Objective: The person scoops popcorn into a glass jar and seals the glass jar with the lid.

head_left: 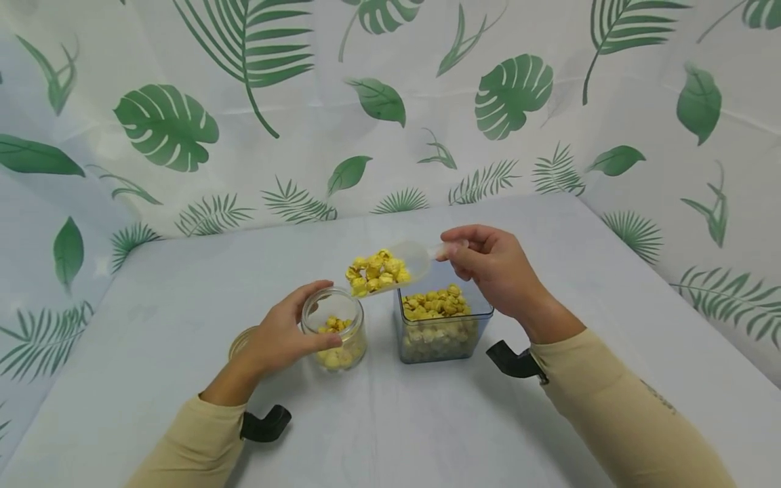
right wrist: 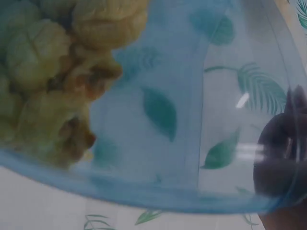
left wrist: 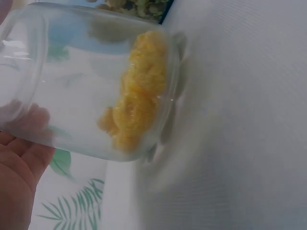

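My left hand (head_left: 283, 332) holds a clear jar (head_left: 350, 342) round its side, thumb at the near side. Some yellow popcorn (left wrist: 139, 91) lies at the jar's bottom in the left wrist view. With thumb and fingers my right hand (head_left: 491, 264) pinches the handle of a clear scoop (head_left: 417, 259). Popcorn (head_left: 375, 271) fills the scoop's front part, which hangs above and between the jar and a bluish clear bin (head_left: 436, 354). More popcorn (head_left: 439, 303) is heaped inside that bin. Through the bin's wall, the right wrist view shows popcorn (right wrist: 43, 72) close up.
A round lid (head_left: 240, 343) lies left of the jar, partly hidden by the left hand. The white table (head_left: 390, 420) ends at a leaf-printed backdrop (head_left: 390, 135) behind and at the sides. Black wrist mounts (head_left: 515, 360) stick out from both sleeves.
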`<state>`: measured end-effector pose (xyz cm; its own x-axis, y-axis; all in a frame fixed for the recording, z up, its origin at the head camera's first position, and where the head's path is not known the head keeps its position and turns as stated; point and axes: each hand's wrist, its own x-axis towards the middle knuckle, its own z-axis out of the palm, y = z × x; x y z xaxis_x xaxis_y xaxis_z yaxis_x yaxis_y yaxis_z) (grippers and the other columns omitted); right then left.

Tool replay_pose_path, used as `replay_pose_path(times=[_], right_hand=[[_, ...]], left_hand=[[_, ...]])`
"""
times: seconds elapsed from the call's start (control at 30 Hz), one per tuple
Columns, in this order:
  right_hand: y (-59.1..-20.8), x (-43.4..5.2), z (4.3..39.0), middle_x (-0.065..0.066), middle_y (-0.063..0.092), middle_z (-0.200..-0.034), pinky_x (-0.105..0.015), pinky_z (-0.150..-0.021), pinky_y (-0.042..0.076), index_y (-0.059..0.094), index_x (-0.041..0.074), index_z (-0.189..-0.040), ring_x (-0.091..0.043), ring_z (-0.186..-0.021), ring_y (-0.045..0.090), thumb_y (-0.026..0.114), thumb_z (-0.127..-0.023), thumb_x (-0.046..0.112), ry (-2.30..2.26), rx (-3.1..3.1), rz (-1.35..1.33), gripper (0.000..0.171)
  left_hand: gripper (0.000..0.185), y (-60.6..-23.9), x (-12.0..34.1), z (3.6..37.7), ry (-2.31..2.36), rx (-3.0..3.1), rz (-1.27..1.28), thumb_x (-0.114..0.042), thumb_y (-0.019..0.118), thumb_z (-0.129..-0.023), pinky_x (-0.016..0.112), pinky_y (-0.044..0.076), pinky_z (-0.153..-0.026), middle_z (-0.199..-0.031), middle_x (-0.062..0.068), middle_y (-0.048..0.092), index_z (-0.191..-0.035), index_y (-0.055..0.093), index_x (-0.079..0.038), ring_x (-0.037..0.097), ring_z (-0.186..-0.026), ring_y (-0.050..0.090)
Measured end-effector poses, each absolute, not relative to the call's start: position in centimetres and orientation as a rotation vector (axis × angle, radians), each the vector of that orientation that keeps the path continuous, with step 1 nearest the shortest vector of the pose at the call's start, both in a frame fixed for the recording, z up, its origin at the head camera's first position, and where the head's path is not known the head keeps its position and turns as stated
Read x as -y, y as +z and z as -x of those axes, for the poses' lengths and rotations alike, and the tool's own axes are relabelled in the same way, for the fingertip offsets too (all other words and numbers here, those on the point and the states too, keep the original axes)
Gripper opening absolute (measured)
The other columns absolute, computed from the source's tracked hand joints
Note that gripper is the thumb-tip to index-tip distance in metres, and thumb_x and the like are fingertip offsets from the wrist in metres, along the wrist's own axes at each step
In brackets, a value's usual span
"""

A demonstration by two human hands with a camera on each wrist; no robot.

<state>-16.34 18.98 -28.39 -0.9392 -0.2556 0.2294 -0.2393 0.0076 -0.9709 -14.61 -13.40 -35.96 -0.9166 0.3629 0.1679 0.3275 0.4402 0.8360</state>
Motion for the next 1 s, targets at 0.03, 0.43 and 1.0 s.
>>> replay_pose_path(times=[0.03,0.43,1.0], right_hand=[[-28.4,-18.8,16.4,-0.001,0.071,-0.089,-0.026,-0.063,0.042,0.063,-0.003,-0.112,-0.017,-0.072,0.047,0.055,-0.1,0.0,-2.115,-2.236,0.545,0.015],[-28.2,-17.3,16.3,-0.006,0.07,-0.092,-0.029,-0.065,0.044,0.06,-0.011,-0.118,-0.018,-0.071,0.049,0.057,-0.101,0.006,-1.873,-2.417,0.506,0.025],[-27.5,-16.3,16.1,-0.009,0.072,-0.097,-0.031,-0.069,0.051,0.066,-0.003,-0.119,-0.025,-0.08,0.056,0.065,-0.098,0.016,-1.628,-2.622,0.52,0.028]], left_hand=[[0.08,-36.1,13.4,14.6,1.521,-2.636,-0.63,-0.023,0.087,-0.078,0.058,0.037,-0.108,-0.144,0.014,0.053,-0.147,0.048,-0.007,0.037,-0.131,0.048],[0.074,-36.6,13.6,14.6,1.534,-2.642,-0.621,-0.021,0.087,-0.08,0.057,0.038,-0.107,-0.137,0.017,0.058,-0.143,0.051,-0.006,0.039,-0.128,0.05],[0.077,-36.5,13.6,14.7,1.571,-2.592,-0.6,-0.02,0.088,-0.078,0.056,0.036,-0.11,-0.136,0.016,0.058,-0.143,0.049,-0.006,0.036,-0.13,0.05]])
